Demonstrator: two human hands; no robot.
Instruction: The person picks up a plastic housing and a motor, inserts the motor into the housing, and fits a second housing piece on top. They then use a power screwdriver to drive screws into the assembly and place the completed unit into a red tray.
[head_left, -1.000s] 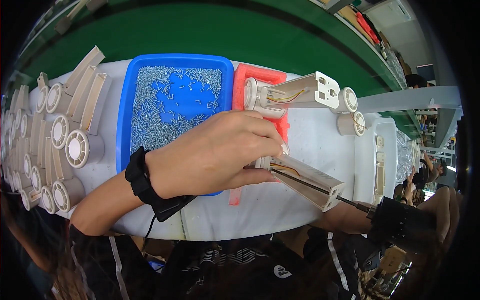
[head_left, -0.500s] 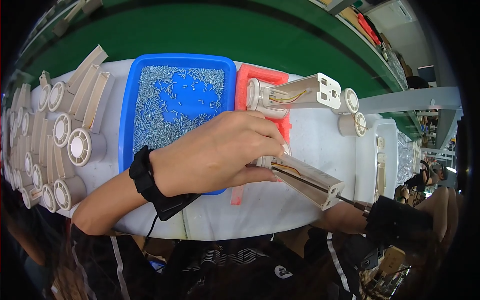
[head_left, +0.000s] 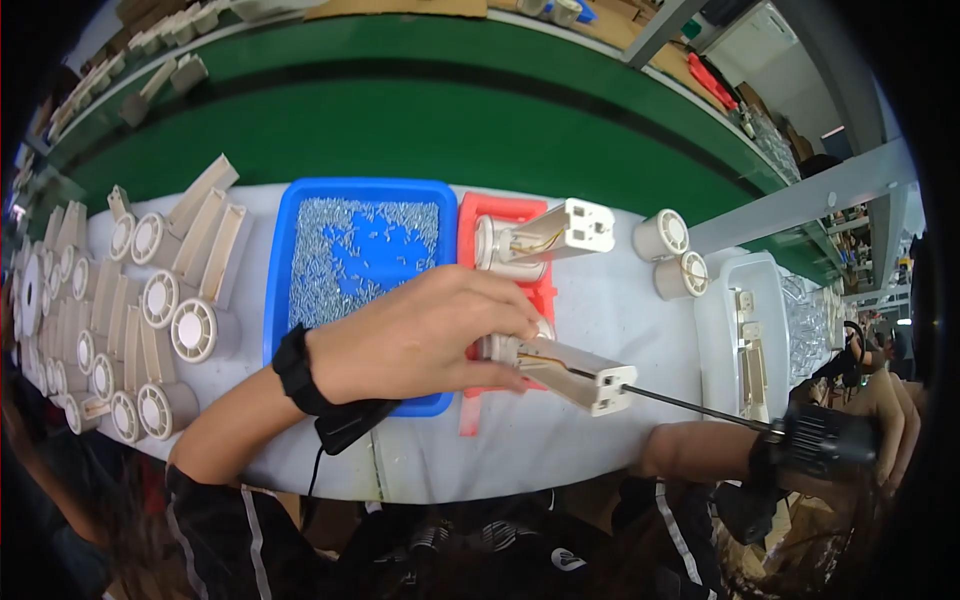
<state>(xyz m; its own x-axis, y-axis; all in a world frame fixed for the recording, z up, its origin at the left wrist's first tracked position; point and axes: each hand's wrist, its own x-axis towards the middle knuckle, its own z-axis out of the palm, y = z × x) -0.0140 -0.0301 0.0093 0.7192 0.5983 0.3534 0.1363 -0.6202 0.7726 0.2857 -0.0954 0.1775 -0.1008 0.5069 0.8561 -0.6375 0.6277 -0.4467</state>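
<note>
The beige plastic housing, judged light and stiff, is clamped at its round end by the left hand, while a long-shafted screwdriver is gripped by the right hand.

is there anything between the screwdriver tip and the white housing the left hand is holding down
Nothing visible. The screwdriver, held in the right hand, runs its thin shaft over bare table straight into the open end of the housing. The left hand grips the housing's other end, fingers away from the shaft.
</note>
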